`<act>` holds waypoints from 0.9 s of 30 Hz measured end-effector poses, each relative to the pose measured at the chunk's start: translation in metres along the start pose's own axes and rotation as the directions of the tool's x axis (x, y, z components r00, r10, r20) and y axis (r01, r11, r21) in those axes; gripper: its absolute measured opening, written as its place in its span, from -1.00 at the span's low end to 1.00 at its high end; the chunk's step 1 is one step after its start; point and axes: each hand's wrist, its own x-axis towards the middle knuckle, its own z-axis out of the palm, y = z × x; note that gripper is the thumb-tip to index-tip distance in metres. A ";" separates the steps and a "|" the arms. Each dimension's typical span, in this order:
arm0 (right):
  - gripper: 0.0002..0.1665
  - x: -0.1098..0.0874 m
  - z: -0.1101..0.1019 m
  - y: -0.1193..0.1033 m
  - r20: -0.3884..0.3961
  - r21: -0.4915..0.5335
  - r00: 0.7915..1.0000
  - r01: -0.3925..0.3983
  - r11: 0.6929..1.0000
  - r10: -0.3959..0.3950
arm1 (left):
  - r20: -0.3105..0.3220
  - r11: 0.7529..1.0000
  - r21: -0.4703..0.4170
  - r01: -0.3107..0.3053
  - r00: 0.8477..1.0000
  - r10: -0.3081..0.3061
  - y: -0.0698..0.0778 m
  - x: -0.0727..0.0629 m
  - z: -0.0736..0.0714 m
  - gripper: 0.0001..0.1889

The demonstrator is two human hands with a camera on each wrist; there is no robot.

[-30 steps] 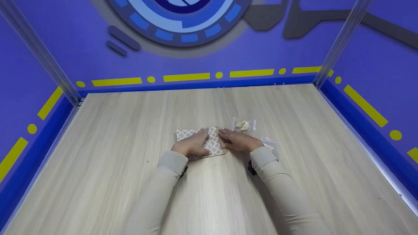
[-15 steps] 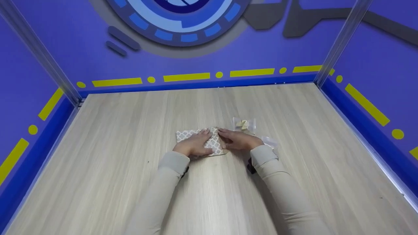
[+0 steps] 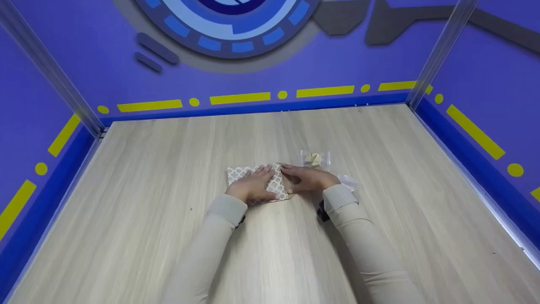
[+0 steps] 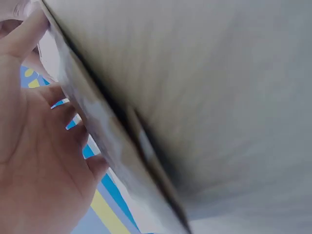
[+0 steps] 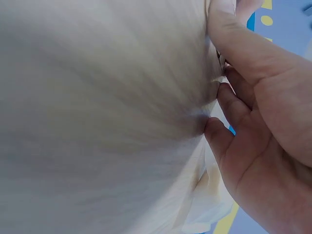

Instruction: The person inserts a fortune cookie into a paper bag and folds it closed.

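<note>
A flat folded piece of card (image 3: pixel 276 185), printed with a white and grey lattice and brown at its right end, lies mid-table. Across its patterned top my left hand (image 3: pixel 252 186) rests with fingers spread, thumb near the front edge. In the left wrist view the card's edge (image 4: pixel 109 134) shows stacked layers, with a loose flap (image 4: pixel 148 148) apart beneath. My right hand (image 3: pixel 311 178) touches the brown right end, thumb and fingers slightly bent. Close up in the right wrist view, the right fingers (image 5: pixel 231 105) rest their tips right at the table surface.
A small clear packet (image 3: pixel 315 159) with pale yellowish pieces lies just behind the right hand. Another clear packet (image 3: pixel 349 182) is partly hidden by the right wrist. Blue panels (image 3: pixel 236 84) with yellow marks enclose the wooden table (image 3: pixel 139 190) at back and sides.
My left hand has slid slightly to the right over the card. The right hand stays at the card's right end, nearly still.
</note>
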 end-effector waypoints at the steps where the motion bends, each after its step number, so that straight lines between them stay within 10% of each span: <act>1: -0.11 0.000 0.000 0.000 0.003 -0.004 1.000 0.001 1.000 -0.001 | 0.001 1.000 -0.006 -0.007 1.000 0.007 0.000 0.000 0.000 -0.10; 27: -0.10 0.001 -0.001 -0.002 0.034 0.025 0.999 -0.036 0.999 0.035 | -0.028 0.997 -0.052 -0.052 0.998 0.051 -0.003 0.001 -0.003 -0.11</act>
